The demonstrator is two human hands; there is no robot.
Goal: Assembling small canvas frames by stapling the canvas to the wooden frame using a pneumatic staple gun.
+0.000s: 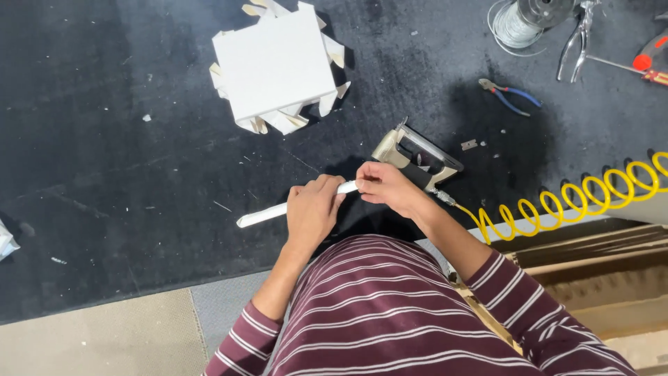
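- Left hand (312, 212) is clenched around a slim white strip (268, 212), flat and smooth, which juts out past the knuckles.
- Right hand (386, 184) pinches the strip's other end between fingertips, just beside the left.
- Just beyond the right hand lies a metal stapler (417, 154), angular, tan and grey; its coiled yellow hose (570, 202) runs off past the right wrist.
- Well beyond the left hand sits a white square board (275, 63) with folded paper tabs at its edges.
- All rest on a dark, fuzzy mat (125, 139).
- Blue-handled pliers (508, 94) lie farther beyond the right hand.

Matt white strip (268, 213), dark fuzzy cloth table cover (104, 139), dull metal stapler (414, 157), glossy yellow plastic hose (577, 198).
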